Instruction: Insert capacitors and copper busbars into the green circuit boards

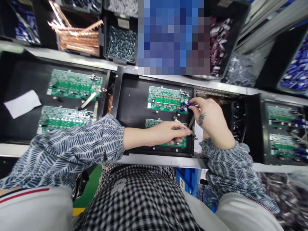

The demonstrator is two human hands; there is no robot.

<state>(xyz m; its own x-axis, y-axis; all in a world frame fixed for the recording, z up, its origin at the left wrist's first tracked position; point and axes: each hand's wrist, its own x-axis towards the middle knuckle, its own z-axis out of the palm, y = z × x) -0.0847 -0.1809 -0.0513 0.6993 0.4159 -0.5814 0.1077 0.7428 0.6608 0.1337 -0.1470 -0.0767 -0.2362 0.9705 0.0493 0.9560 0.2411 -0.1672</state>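
Note:
My right hand [209,113] pinches a blue capacitor [186,107] at the right end of the upper green circuit board [166,96]. The capacitor is tilted over the board; whether its leads are in the holes I cannot tell. Above the lower circuit board [183,141], my left hand [172,132] has its fingers curled together, and what they hold, if anything, is hidden. By its fingertips a flat metal strip [191,132] reaches toward the right edge of the black tray [134,93]. Both boards lie in that tray, the lower one partly covered by my left hand and forearm.
Another black tray [21,77] on the left bears two green boards and a white paper [22,103]. At right, another tray [261,128] holds populated boards. Bins of copper strips [79,40], small metal parts [121,43] and blue components [297,69] stand behind the metal rail.

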